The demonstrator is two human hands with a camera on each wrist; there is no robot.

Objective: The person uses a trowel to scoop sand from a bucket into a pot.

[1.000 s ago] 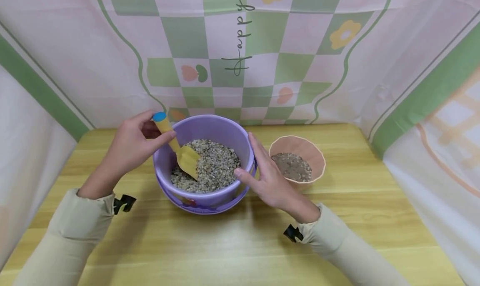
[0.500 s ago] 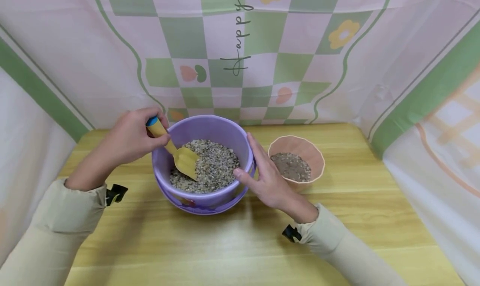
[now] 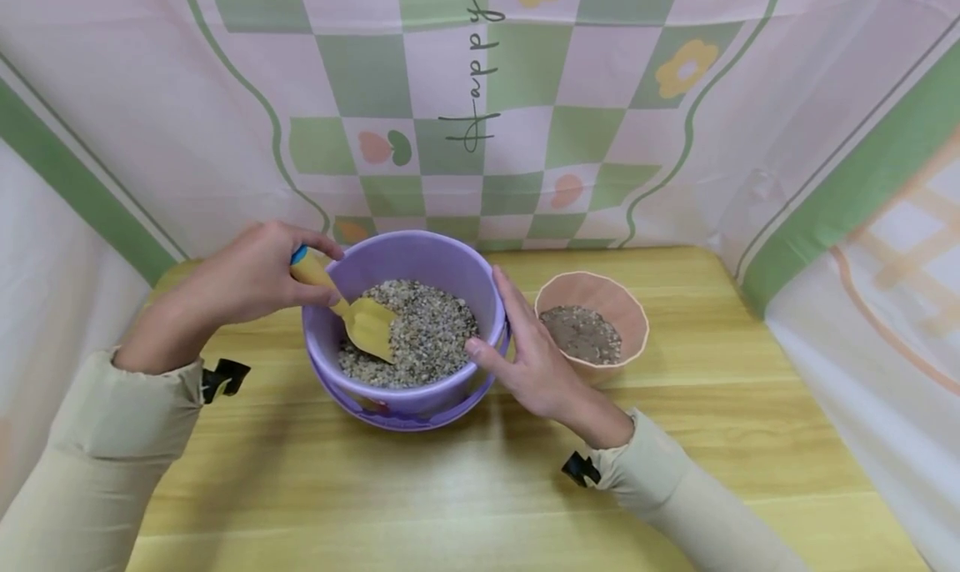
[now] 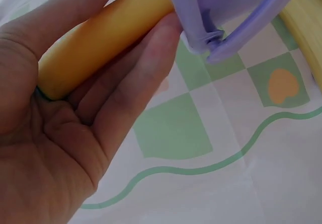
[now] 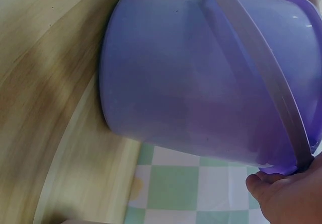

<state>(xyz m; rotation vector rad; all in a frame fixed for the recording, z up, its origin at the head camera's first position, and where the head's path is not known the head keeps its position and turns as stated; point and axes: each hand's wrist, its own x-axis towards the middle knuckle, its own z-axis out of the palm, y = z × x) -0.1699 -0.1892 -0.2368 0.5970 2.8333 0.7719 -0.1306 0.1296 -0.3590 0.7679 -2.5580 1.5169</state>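
My left hand (image 3: 258, 276) holds the yellow handle of a toy shovel (image 3: 370, 328), thumb on one side and fingers on the other. In the left wrist view the handle (image 4: 105, 40) lies against the palm at its end. The shovel's blade rests tilted on the gravel (image 3: 438, 318) inside a purple bucket (image 3: 420, 243); its front edge meets the grains. My right hand (image 3: 536, 359) rests on the bucket's right side, fingers straight along the outside and thumb at the rim. The right wrist view shows the bucket wall (image 5: 171, 73) and its hanging handle (image 5: 266, 68).
Close to the right of the bucket stands a small pink bowl (image 3: 626, 305) with greyish-brown gravel in it. Both stand on a wooden table (image 3: 450, 505). A patterned cloth (image 3: 521, 130) rises behind the table's far edge, with more cloth at the sides.
My left hand has shifted left and closer around the shovel's handle end, lowering the handle so the shovel lies flatter. My right hand and the bucket have stayed nearly still.
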